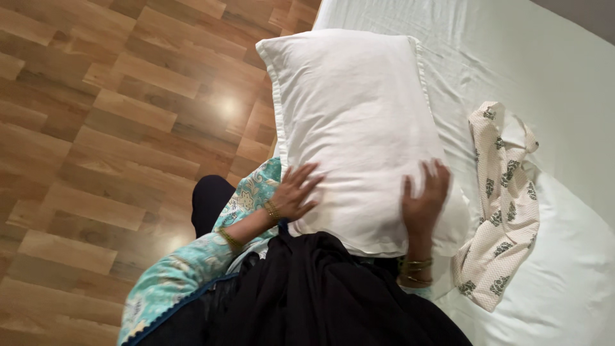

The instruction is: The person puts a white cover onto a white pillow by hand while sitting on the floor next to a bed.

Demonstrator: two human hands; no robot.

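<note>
A white pillow [355,122] in a flanged case lies at the bed's edge, partly overhanging the floor. My left hand [295,191] presses flat on its near left side, fingers spread. My right hand [424,197] rests on its near right part, fingers spread against the fabric. Both wrists carry gold bangles. A black cloth [320,295] hangs over my front below the pillow.
The bed has a pale sheet [551,70]. A cream cloth with dark leaf prints [506,211] lies crumpled on the sheet to the right of the pillow. Wooden parquet floor [109,128] fills the left side.
</note>
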